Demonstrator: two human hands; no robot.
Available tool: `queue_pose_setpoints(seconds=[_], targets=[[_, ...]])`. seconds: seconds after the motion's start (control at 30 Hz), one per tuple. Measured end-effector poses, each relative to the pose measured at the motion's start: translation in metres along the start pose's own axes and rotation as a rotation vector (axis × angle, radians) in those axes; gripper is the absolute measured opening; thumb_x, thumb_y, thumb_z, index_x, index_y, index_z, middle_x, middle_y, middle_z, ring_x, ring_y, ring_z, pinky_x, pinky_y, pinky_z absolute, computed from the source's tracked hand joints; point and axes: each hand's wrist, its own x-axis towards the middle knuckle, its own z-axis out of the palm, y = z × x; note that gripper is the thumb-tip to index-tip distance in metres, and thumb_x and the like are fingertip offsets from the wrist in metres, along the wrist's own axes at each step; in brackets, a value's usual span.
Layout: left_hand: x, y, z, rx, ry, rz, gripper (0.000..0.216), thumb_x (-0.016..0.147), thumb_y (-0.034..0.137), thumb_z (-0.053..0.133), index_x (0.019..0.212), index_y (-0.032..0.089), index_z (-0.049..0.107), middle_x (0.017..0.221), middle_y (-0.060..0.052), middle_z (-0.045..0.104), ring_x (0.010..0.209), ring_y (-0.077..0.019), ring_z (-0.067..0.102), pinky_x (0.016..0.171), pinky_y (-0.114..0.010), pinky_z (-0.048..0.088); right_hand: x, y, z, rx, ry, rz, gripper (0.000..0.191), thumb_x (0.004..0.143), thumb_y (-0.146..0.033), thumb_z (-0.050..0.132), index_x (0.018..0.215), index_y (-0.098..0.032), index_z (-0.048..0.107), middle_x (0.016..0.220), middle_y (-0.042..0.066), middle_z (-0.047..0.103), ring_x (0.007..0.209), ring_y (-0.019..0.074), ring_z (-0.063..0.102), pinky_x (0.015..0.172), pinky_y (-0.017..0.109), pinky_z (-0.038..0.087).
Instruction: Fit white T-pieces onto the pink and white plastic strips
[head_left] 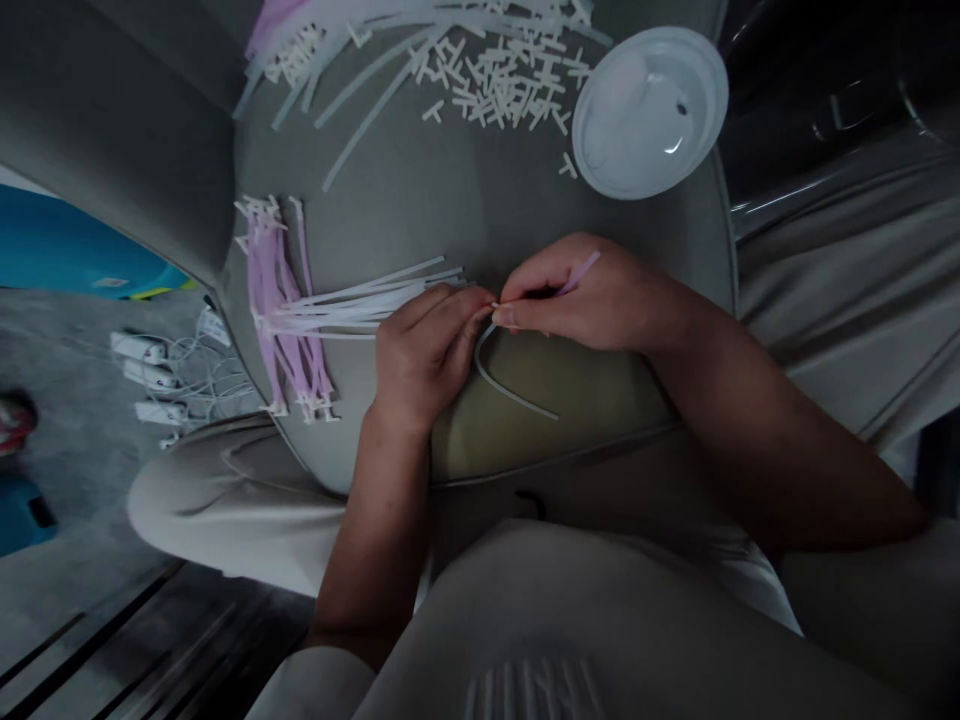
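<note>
My left hand (431, 345) and my right hand (581, 295) meet fingertip to fingertip above the seat, both closed in a pinch. From the right fist sticks out the end of a purple tube (581, 271). A tiny white connector (495, 305) shows between the fingertips, mostly hidden. Below them hangs a thin white tube (510, 392), curving to the right; how it joins the connector is covered. Behind my left hand lies a bundle of white tubes (352, 303), reaching across a bunch of purple tubes (281, 290) with white T-shaped connectors at their ends.
A heap of white T-shaped connectors (510, 85) lies at the back of the grey seat (420, 220), beside loose pale tubes (375, 115). A white bowl (651, 178) stands at the right with clear liquid in it. White power adapters and cords (154, 375) lie on the floor.
</note>
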Motion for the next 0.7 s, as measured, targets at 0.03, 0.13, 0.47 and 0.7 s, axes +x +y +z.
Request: queue_pose_setpoints(seconds=[0.03,0.13,0.47,0.7], targets=[[0.0,0.0,-0.001,0.004,-0.006,-0.003,0.013,0.099,0.022,0.056,0.1,0.02,0.069,0.084,0.001,0.074,0.073,-0.0107,0.069,0.067,-0.022,0.051,0.0,0.0,0.0,-0.007,-0.008,0.0,0.022,0.087,-0.026,0.064,0.066,-0.018,0.066,0.06,-0.003,0.053,0.059,0.009,0.043,0.057,0.029,0.033],[-0.001,0.001,-0.003,0.026,-0.029,-0.024,0.015,0.1,0.025,0.055,0.099,0.021,0.07,0.085,0.001,0.076,0.074,-0.0113,0.07,0.067,-0.023,0.052,0.001,0.0,0.001,-0.005,-0.016,0.017,0.023,0.088,-0.029,0.064,0.067,-0.019,0.066,0.064,-0.002,0.057,0.063,0.0101,0.046,0.058,0.028,0.034],[-0.006,0.001,-0.015,0.046,-0.162,-0.063,0.021,0.102,0.028,0.052,0.1,0.021,0.072,0.086,-0.001,0.076,0.076,-0.0132,0.07,0.069,-0.026,0.054,-0.001,-0.006,0.0,-0.046,-0.082,0.002,0.021,0.088,-0.027,0.059,0.07,-0.017,0.064,0.067,-0.003,0.056,0.067,0.0096,0.046,0.064,0.029,0.033],[-0.009,-0.003,-0.007,0.063,-0.07,-0.05,0.023,0.101,0.032,0.053,0.096,0.021,0.072,0.085,-0.001,0.077,0.075,-0.0123,0.07,0.068,-0.025,0.054,0.0,0.004,0.002,0.04,-0.056,-0.05,0.02,0.085,-0.03,0.064,0.069,-0.019,0.067,0.066,-0.003,0.059,0.065,0.0106,0.048,0.06,0.029,0.034]])
